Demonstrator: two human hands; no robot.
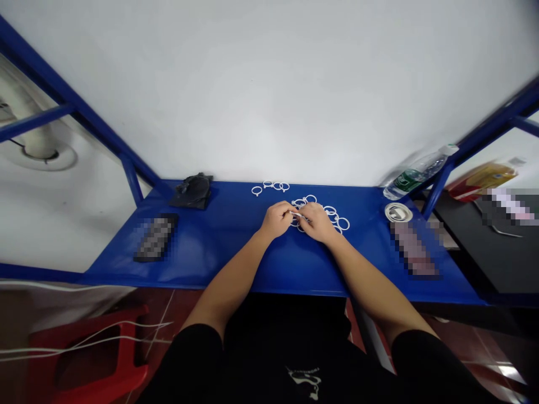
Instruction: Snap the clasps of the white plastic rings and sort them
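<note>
In the head view, the person's left hand [278, 219] is pinching a slim white piece [296, 214] between thumb and fingers, just above the blue table [236, 241]. The right hand [317, 221] is meeting the piece from the other side with curled fingers; whether it is also pinching I cannot tell, and the fingers are hiding much of the piece's shape. A loose cluster of white rings [343, 224] with small knobs is lying around and partly under the right hand, some rings overlapping. Beyond the hands, toward the wall [269, 90], four knobbed rings [256, 191] are lying in a short row, two of them overlapping.

On the left part of the table, a crumpled black plastic bag [192, 192] is resting near the back edge, and a dark, pixelated item [155, 239] is lying nearer the front. On the right, a clear water bottle [415, 175] with a green label is leaning, a white roll [387, 212] is lying flat below it, and a pixelated pinkish object [415, 252] is sitting just in front.
</note>
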